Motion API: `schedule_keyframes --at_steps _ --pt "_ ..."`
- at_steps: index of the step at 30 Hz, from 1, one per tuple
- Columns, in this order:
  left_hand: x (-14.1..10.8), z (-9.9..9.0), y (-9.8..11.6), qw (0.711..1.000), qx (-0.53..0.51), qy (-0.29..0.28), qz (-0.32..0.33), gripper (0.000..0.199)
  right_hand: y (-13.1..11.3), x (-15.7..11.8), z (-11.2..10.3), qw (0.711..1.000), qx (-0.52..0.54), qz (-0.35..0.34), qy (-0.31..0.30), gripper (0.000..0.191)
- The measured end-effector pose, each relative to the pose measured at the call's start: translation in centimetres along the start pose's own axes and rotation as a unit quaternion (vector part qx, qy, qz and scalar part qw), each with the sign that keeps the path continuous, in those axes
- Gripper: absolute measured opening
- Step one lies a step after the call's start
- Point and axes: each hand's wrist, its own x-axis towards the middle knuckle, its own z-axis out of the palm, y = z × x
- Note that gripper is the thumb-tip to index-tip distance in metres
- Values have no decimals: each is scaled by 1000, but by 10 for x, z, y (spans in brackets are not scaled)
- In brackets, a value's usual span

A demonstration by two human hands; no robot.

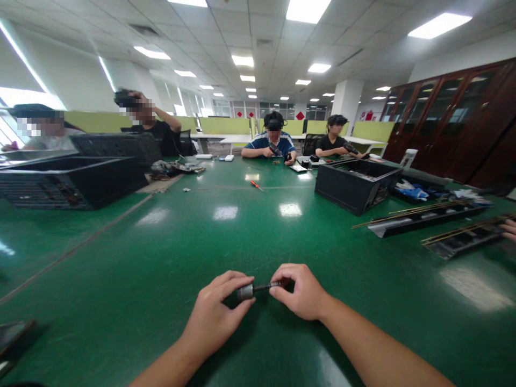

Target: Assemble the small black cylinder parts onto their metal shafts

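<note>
Low in the middle of the head view, a short grey metal cylinder with a thin dark rod [246, 292] lies across between my two hands. My left hand [220, 306] grips the cylinder's body, thumb below and fingers above. At the other end, my right hand [300, 293] pinches a small dark part on the rod's tip between thumb and fingers. The rod points level to the right, just over the green tabletop [258, 236]. Its exact kind cannot be made out, and the fingers partly hide both ends.
A black computer case [350, 188] stands at right, with metal rails [427, 217] beside it. Another open case [97, 185] sits at left. A red screwdriver [255, 185] lies farther back. Several people sit around the table; one [274, 137] opposite holds a power drill [274, 150].
</note>
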Motion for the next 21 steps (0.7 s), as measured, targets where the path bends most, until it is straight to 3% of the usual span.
schedule_keyframes --at_steps 21 --pt "-1 -3 -3 1000 0 -5 -14 26 1 0 -5 1000 -1 4 22 7"
